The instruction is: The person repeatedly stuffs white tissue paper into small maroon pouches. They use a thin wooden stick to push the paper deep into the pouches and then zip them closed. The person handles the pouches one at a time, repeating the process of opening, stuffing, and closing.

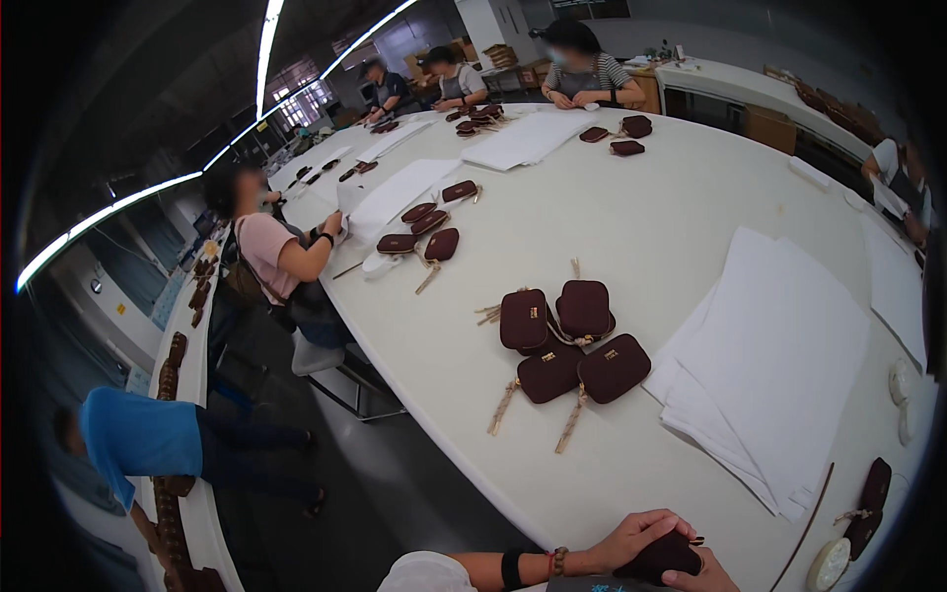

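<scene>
At the table's near edge I hold a small dark maroon zip pouch (659, 560) close to my body. My left hand (631, 538) wraps over its top and left side, with a black band and a beaded bracelet on that wrist. My right hand (702, 576) grips the pouch from the right, its thumb lying on the front; part of this hand is cut off by the lower edge. Further up the table, several similar pouches (614, 369) with gold marks and tan tassels (567, 426) lie in an overlapping cluster.
White paper sheets (760, 365) lie right of the cluster. A thin brown rod (804, 528), maroon pouches (868, 503) and a round white roll (829, 564) are at the near right. Co-workers sit around the table; a person in blue (143, 434) bends at a left-hand bench.
</scene>
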`<state>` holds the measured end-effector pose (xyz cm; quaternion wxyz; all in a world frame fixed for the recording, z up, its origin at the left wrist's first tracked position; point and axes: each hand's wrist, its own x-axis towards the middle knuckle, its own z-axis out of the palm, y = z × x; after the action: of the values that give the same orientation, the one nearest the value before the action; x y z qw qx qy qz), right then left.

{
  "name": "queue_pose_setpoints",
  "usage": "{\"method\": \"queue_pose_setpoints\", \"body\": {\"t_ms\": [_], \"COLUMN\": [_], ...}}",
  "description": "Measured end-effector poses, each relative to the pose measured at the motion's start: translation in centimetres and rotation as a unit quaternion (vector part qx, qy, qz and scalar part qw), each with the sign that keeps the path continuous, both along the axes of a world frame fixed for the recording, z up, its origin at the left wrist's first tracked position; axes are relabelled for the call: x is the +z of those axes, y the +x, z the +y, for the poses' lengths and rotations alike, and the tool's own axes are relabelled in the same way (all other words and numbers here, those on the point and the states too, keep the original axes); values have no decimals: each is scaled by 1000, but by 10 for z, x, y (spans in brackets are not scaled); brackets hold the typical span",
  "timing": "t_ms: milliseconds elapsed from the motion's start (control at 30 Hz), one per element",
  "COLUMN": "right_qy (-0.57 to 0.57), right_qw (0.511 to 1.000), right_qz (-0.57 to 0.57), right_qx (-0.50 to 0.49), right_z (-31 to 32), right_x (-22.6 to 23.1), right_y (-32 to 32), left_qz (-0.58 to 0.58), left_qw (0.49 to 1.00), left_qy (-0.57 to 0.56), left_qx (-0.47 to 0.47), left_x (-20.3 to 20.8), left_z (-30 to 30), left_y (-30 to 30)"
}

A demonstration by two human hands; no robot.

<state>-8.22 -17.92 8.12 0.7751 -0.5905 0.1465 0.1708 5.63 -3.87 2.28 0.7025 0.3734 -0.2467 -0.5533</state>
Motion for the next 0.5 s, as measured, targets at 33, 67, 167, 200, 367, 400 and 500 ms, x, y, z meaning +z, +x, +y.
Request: {"method": "queue_pose_setpoints", "body": {"t_ms": [33, 67, 167, 200, 367, 400, 500], "right_qy": [18, 36, 123, 136, 145, 112, 39], "right_qw": [1000, 999, 988, 985, 986, 992, 999], "right_qz": [5, 10, 65, 76, 71, 46, -5], "right_qx": [12, 25, -73, -77, -44, -21, 34], "right_z": [-2, -3, 5, 5, -2, -5, -12], "right_x": [-3, -5, -11, -11, -3, -3, -3], "right_y": [-1, -2, -11, -10, -8, -8, -8], "left_qz": [-1, 0, -7, -13, 0, 7, 4], "left_qw": [1000, 1000, 999, 999, 999, 999, 1000], "left_qy": [-9, -25, -50, -44, -36, -33, -21], "left_qx": [-11, -11, -13, -13, -11, -10, -16], "left_x": [-3, -5, -3, -2, 4, 2, 6], "left_z": [1, 1, 0, -1, -5, -6, -8], "left_y": [-1, -4, -11, -13, -6, -4, -1]}}
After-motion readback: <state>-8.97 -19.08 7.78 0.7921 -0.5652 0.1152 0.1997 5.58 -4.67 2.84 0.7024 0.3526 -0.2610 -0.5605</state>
